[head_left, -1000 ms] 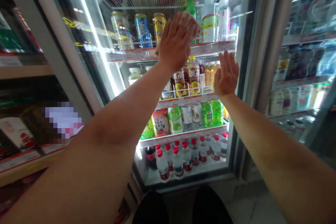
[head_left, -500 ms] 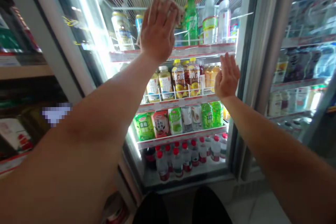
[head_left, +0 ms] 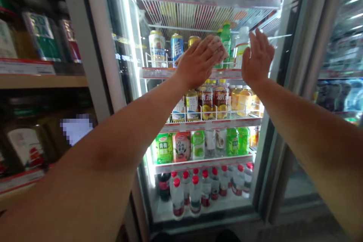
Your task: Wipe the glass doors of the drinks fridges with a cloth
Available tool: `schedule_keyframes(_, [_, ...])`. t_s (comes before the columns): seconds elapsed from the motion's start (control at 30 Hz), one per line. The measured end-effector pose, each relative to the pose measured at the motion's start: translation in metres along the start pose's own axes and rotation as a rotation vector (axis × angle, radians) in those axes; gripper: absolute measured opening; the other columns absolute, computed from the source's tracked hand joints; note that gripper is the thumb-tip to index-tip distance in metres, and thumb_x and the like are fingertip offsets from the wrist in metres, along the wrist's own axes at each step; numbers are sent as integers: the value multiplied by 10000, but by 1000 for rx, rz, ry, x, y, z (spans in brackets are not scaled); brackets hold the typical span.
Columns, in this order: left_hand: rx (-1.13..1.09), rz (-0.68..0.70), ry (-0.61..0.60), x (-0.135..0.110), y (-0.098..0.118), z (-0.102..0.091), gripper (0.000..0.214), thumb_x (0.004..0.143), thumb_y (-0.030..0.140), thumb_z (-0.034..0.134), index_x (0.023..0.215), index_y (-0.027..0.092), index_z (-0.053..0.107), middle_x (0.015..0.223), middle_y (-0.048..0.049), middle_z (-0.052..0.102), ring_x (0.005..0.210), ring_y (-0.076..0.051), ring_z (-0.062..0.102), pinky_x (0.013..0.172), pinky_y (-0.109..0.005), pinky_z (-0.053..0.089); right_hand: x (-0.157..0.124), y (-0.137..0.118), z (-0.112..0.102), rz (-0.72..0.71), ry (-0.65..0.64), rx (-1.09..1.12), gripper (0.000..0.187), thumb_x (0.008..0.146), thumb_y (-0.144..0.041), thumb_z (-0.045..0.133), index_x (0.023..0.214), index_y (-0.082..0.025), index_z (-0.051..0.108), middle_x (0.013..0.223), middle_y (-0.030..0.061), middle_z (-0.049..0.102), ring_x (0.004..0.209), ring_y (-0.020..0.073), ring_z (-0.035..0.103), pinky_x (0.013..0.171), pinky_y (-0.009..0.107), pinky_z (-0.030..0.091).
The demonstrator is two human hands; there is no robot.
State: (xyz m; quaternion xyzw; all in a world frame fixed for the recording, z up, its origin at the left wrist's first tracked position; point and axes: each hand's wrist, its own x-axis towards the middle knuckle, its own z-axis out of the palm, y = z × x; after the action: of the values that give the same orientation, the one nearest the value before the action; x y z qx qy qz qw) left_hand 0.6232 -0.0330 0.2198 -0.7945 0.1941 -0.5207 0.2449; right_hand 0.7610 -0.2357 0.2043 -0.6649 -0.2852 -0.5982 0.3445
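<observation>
My left hand [head_left: 198,62] lies flat against the glass door [head_left: 136,94] of a lit drinks fridge, level with the shelf of cans. It presses a pale crumpled cloth [head_left: 219,44] to the glass, and the cloth shows past the fingertips. My right hand [head_left: 256,58] rests just to its right, fingers stretched upward, palm on the glass, holding nothing. Behind the glass stand cans [head_left: 177,47] and a green bottle [head_left: 226,36].
Fridge shelves hold juice bottles [head_left: 221,98], green cartons [head_left: 163,147] and red-capped water bottles [head_left: 195,194]. A grey door frame [head_left: 95,41] runs on the left, beside wooden shelves of goods [head_left: 42,81]. A second glass-door fridge [head_left: 337,64] stands on the right.
My left hand swept left across the glass with the cloth, then back to the right. My right hand moved up the glass beside it. The view tilted upward.
</observation>
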Motion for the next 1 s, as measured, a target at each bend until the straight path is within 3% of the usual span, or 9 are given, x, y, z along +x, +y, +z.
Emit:
schedule_keyframes(0.2, [-21,21,73,11,-14,-6,580,979,252,420,1556,290,464,1637,18,394,1580,-273,217,1320,-563,130,-1,4,11,2,58,24,596,1003,-286,253,1557,-130,404,1671,55,344,1566,217,222,1286,484,163])
schedule_keyframes(0.37, [14,-203,239,42,-40,-10,541,1007,284,427,1547,276,459,1658,36,346,1572,-290,218,1324,-583,125,-1,8,12,-5,86,15,596,974,-242,258,1528,-141,452,1648,42,385,1558,192,255,1296,475,184])
schedule_keyframes(0.43, [86,-245,232,44,-29,-6,554,1017,265,417,1566,190,431,1674,-21,320,1570,-324,205,1318,-597,132,1,13,15,0,82,10,600,967,-251,253,1525,-175,459,1647,13,385,1559,182,252,1303,468,171])
schedule_keyframes(0.5, [149,-169,176,42,-10,-1,575,1010,235,402,1576,133,409,1670,-65,329,1568,-346,211,1305,-595,168,2,19,18,-5,76,10,600,973,-266,237,1534,-223,444,1654,-28,365,1564,180,237,1307,472,149])
schedule_keyframes(0.6, [92,23,74,46,2,3,566,1010,285,368,1568,217,431,1643,2,385,1574,-287,228,1312,-541,174,2,20,18,-14,55,8,591,984,-265,237,1548,-251,414,1663,-57,343,1573,196,204,1305,497,138])
schedule_keyframes(0.7, [-28,7,-9,61,-25,-3,525,1014,386,357,1532,372,446,1643,131,348,1575,-202,197,1340,-471,62,1,14,13,12,41,8,616,948,-205,285,1545,-174,432,1659,-5,363,1569,204,221,1304,488,162])
schedule_keyframes(0.77, [-22,-135,31,68,-54,-9,545,1028,428,332,1567,357,378,1687,135,238,1579,-211,119,1333,-485,-15,0,9,10,23,42,20,629,921,-172,309,1531,-127,454,1651,32,379,1561,195,248,1302,467,187])
schedule_keyframes(0.87, [39,-307,166,58,-78,-14,616,1069,534,273,1609,241,308,1705,47,223,1585,-252,75,1308,-526,-26,-3,7,8,11,43,53,615,924,-165,322,1522,-142,463,1650,38,380,1560,192,246,1293,476,193])
schedule_keyframes(1.0, [56,-272,150,25,-58,-8,555,1059,403,287,1586,234,336,1703,76,234,1579,-234,51,1320,-537,13,-3,7,6,28,18,23,612,930,-144,316,1529,-125,442,1656,50,370,1556,197,239,1302,465,169])
